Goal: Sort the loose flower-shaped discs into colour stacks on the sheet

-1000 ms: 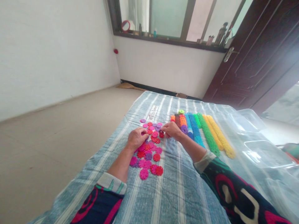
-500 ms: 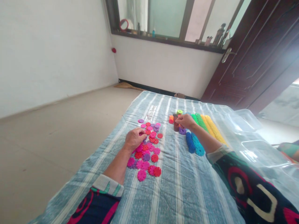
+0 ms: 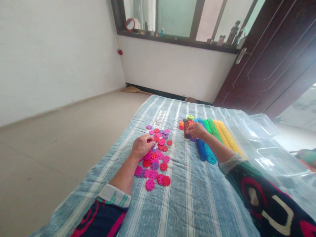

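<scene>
My left hand (image 3: 142, 146) rests at the left side of a loose spread of notched plastic discs (image 3: 154, 155) in pink, red and purple. Its fingers are pinched together, and I cannot make out what is between them. Over at the stacks, my right hand (image 3: 198, 130) is closed with its fingertips against or just over the brown disc stack (image 3: 186, 128). What those fingers hold, if anything, is hidden. Purple discs (image 3: 193, 138) show partly under this hand. A short orange stack (image 3: 181, 125) lies left of the brown one, and a lime green disc (image 3: 190, 117) is behind.
Long stacks in dark blue (image 3: 201, 149), light blue (image 3: 209, 153), green (image 3: 217, 133) and yellow (image 3: 228, 140) lie by my right forearm. Clear plastic containers (image 3: 271, 158) stand at the right. A striped cloth (image 3: 177, 204) covers the surface. Beyond is a dark red door (image 3: 261, 62).
My right hand has shifted slightly right, and more of the brown stack shows. My left hand stays at the loose discs with its fingers still pinched.
</scene>
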A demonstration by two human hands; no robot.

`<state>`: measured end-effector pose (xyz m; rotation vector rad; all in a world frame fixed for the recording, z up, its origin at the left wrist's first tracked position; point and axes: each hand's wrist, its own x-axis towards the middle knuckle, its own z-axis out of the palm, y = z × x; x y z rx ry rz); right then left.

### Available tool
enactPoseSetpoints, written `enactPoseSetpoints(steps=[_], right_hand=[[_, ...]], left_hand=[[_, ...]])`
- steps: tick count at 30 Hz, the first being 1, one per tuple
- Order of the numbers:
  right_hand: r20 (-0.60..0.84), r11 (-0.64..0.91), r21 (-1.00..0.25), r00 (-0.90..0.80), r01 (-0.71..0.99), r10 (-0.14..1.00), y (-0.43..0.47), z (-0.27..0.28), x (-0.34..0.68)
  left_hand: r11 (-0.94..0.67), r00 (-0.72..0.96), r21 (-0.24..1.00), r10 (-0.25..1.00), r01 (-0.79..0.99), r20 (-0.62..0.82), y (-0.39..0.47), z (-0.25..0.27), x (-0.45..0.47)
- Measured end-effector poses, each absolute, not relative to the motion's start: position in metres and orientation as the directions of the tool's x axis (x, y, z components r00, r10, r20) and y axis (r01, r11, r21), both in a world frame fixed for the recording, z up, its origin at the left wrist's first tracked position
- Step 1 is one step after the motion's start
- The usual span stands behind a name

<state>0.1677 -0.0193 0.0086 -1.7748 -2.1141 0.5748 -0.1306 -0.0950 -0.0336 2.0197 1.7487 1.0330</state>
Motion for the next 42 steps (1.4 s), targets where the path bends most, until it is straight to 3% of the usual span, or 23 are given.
enactPoseSetpoints(steps=[8, 17, 26, 33, 37, 42], right_hand=[[0.021, 0.179, -0.503, -0.196, 0.845, 0.98, -0.027, 0.017, 0.154], [-0.128, 0.259, -0.534, -0.379, 0.805, 0.916, -0.055, 0.017, 0.098], [-0.171, 0.222, -0.449, -0.327, 0.865, 0.929, -0.057, 0.005, 0.077], [-0.205, 0.192, -0.524, -0.342, 0.83, 0.917, -0.054, 0.001, 0.078], [-0.142, 0.162, -0.539, -0.278, 0.826, 0.95, -0.036, 0.011, 0.098], [-0.02, 0.128, -0.45, -0.153, 0.884, 0.988, 0.003, 0.026, 0.13]], left_hand=[[-0.218, 0.002, 0.626, 0.945, 0.749, 0.326, -0.095, -0.035, -0.13], [-0.237, 0.018, 0.63, 0.943, 0.74, 0.333, -0.095, -0.035, -0.131], [-0.236, 0.018, 0.625, 0.942, 0.744, 0.335, -0.095, -0.033, -0.13], [-0.248, 0.028, 0.628, 0.941, 0.738, 0.339, -0.096, -0.034, -0.13], [-0.236, 0.02, 0.637, 0.945, 0.734, 0.326, -0.096, -0.035, -0.13], [-0.21, 0.002, 0.647, 0.952, 0.733, 0.307, -0.097, -0.035, -0.129]])
